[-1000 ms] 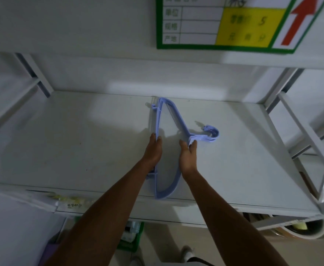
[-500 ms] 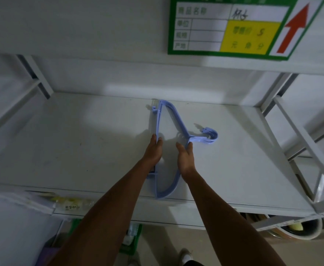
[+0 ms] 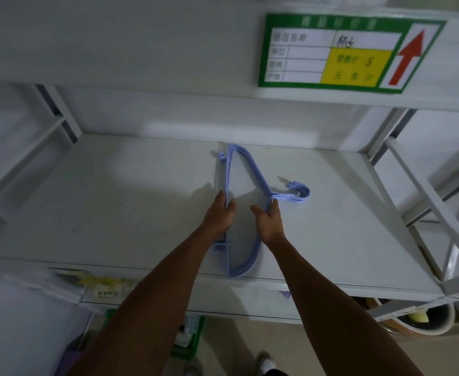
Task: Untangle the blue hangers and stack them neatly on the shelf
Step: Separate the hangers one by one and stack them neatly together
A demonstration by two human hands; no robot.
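Note:
A stack of blue plastic hangers [image 3: 252, 169] lies flat on the white shelf [image 3: 130, 202], hooks pointing right, one end reaching the shelf's front edge. My left hand [image 3: 220, 217] grips the straight bottom bar on the stack's left side. My right hand [image 3: 267, 221] holds the sloped shoulder just below the hook neck, thumb spread inward. How many hangers are in the stack I cannot tell.
A green, yellow and white label sign [image 3: 350, 52] with a red arrow hangs on the shelf above. White diagonal braces [image 3: 434, 202] stand at the right. A round basin [image 3: 424, 318] and a green crate [image 3: 187, 337] sit below the shelf.
The view has tilted up slightly, showing more of the sign. My right thumb has spread away from the hanger; both hands stay on the stack, which has barely moved.

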